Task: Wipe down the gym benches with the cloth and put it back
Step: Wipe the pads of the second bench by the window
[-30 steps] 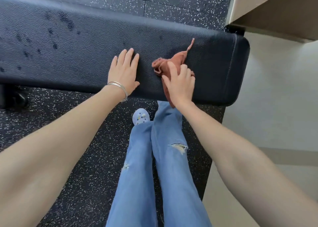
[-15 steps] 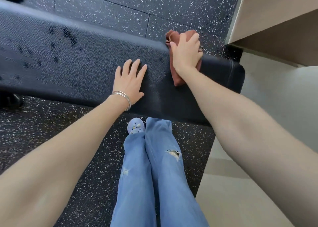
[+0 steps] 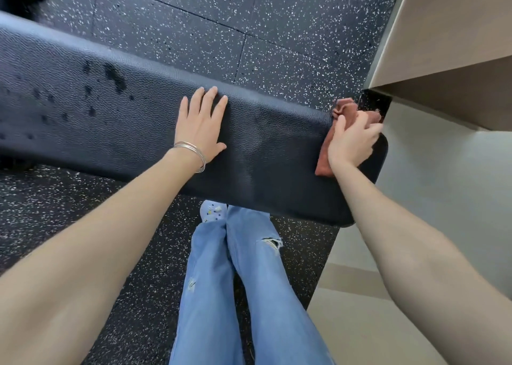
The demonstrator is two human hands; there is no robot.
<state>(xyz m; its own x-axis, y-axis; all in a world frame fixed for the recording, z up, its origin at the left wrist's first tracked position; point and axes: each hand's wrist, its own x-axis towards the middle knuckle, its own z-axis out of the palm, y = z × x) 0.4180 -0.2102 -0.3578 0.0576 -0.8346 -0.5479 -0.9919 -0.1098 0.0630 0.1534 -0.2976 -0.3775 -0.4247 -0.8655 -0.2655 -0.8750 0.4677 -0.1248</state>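
Blue-jeaned legs (image 3: 221,281) at lower centre. Mid-frame, left hand (image 3: 201,127) lies flat, fingers spread, on black bench pad (image 3: 124,121). Right hand (image 3: 350,141) presses rust-red cloth (image 3: 347,108) against the pad's right end, fingers curled over it.

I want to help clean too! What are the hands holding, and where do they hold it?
The right hand presses the reddish cloth at its middle onto the bench end. The left hand lies flat, holding nothing.
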